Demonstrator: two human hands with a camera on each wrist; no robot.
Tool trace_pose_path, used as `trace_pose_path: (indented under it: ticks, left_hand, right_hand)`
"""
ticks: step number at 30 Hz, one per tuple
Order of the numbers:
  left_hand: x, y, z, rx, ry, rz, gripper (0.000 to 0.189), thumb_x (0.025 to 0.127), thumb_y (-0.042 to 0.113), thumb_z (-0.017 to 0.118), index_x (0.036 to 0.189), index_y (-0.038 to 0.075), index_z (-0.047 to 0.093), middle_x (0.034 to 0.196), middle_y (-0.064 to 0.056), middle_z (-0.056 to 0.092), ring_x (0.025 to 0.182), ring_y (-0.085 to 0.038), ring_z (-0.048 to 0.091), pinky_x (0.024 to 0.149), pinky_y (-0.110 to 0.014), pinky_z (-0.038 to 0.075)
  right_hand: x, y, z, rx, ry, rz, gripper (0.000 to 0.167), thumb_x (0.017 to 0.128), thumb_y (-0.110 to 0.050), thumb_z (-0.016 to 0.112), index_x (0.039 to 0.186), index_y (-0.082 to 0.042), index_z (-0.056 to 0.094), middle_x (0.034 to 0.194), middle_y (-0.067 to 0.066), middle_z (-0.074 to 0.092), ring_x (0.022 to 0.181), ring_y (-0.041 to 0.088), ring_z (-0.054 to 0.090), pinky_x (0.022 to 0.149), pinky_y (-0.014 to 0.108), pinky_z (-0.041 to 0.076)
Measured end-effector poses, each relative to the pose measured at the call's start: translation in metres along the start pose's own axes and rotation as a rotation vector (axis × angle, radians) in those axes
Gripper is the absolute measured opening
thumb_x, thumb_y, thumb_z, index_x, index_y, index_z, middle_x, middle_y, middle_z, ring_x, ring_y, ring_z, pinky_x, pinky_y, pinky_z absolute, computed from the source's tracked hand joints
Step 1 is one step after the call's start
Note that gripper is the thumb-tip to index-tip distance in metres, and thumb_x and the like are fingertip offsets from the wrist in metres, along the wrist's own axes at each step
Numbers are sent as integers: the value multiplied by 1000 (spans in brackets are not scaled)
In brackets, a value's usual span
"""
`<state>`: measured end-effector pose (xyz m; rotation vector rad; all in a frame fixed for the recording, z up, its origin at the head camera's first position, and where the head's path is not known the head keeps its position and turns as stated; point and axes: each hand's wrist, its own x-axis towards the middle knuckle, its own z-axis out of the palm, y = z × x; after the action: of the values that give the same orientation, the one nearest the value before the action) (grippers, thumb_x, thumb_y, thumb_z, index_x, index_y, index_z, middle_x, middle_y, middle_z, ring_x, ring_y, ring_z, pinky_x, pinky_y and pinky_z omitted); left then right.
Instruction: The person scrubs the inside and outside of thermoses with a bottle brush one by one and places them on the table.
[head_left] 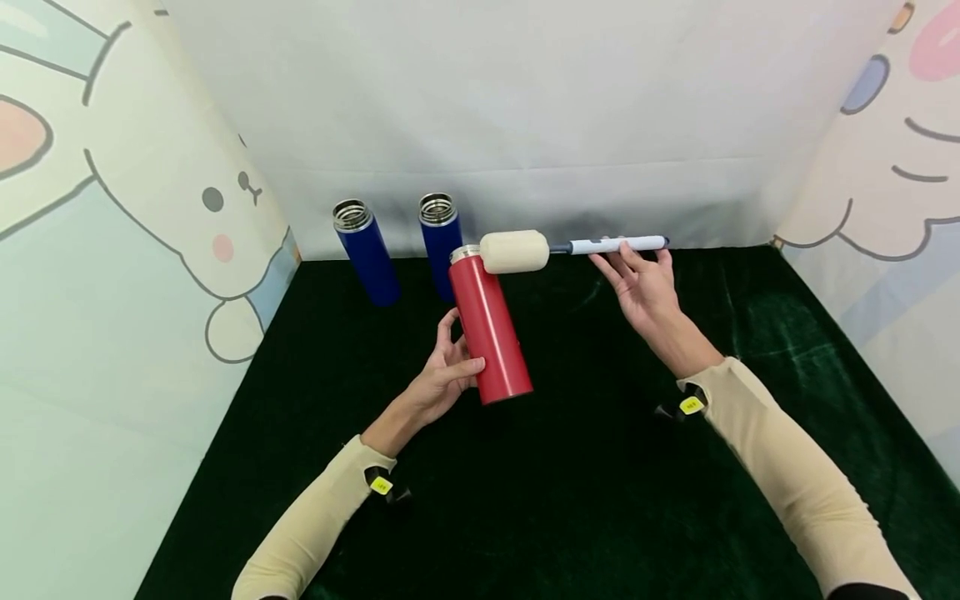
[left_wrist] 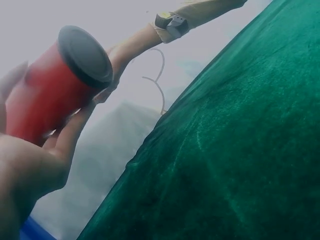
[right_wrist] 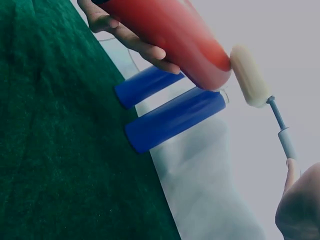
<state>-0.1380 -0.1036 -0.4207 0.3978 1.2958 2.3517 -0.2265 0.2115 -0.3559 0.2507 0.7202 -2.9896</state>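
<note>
My left hand (head_left: 442, 375) grips a red bottle (head_left: 491, 333) around its body, lifted and tilted with its open metal mouth up and away. The dark base of this red bottle (left_wrist: 45, 95) faces the left wrist camera. In my right hand (head_left: 647, 287) is a sponge bottle brush, pinched by its pale handle (head_left: 618, 245) and lying nearly level. Its cream sponge head (head_left: 514, 252) is beside the red bottle's upper end. From the right wrist view, the sponge head (right_wrist: 250, 75) sits outside the bottle, at its upper side.
Two blue bottles, a left one (head_left: 367, 258) and a right one (head_left: 441, 250), stand uncapped at the back of the dark green cloth (head_left: 600, 483). The red bottle partly covers the right one. A white curtain (head_left: 525, 100) hangs behind, with cartoon-printed panels (head_left: 150, 250) at the sides.
</note>
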Motion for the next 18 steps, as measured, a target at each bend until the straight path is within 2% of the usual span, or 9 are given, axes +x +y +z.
trace_pose_path:
  ticks: [4, 8, 12, 14, 18]
  left_hand:
    - [0, 2, 0, -8, 13, -3, 98, 94, 1, 64, 156, 40, -2, 151, -6, 37, 127, -22, 57, 90, -37, 59]
    - [0, 5, -3, -35, -6, -16, 98, 98, 2, 60, 159, 41, -5, 158, -6, 31, 131, -22, 54, 96, -39, 57]
    - [-1, 8, -6, -52, -18, -23, 95, 101, 3, 58, 160, 42, -6, 163, -6, 26, 131, -21, 54, 97, -39, 56]
    - [-2, 9, -8, -56, -18, -19, 94, 102, 1, 53, 160, 44, -8, 165, -7, 21, 133, -22, 53, 98, -40, 56]
    - [-3, 13, -11, -62, -23, -8, 93, 103, -3, 42, 156, 56, -8, 167, -8, 13, 139, -26, 45, 102, -44, 54]
  right_hand:
    - [-3, -5, -4, -42, -3, 19, 85, 95, 6, 62, 149, -44, 20, 142, 4, 41, 147, 19, 44, 100, 43, 57]
    - [-10, -8, -13, -49, 8, 102, 97, 96, 6, 60, 155, -53, 9, 155, 2, 37, 153, 17, 34, 107, 42, 52]
    - [-18, -13, -24, -83, 3, 199, 107, 98, 5, 58, 155, -59, -6, 167, 0, 23, 154, 16, 32, 112, 39, 48]
    - [-23, -16, -30, -116, -2, 247, 108, 99, 5, 57, 154, -60, -9, 165, 1, 27, 153, 16, 33, 113, 38, 47]
    - [-32, -22, -42, -214, -18, 332, 102, 101, 3, 55, 157, -54, -8, 147, 3, 46, 145, 17, 46, 110, 37, 49]
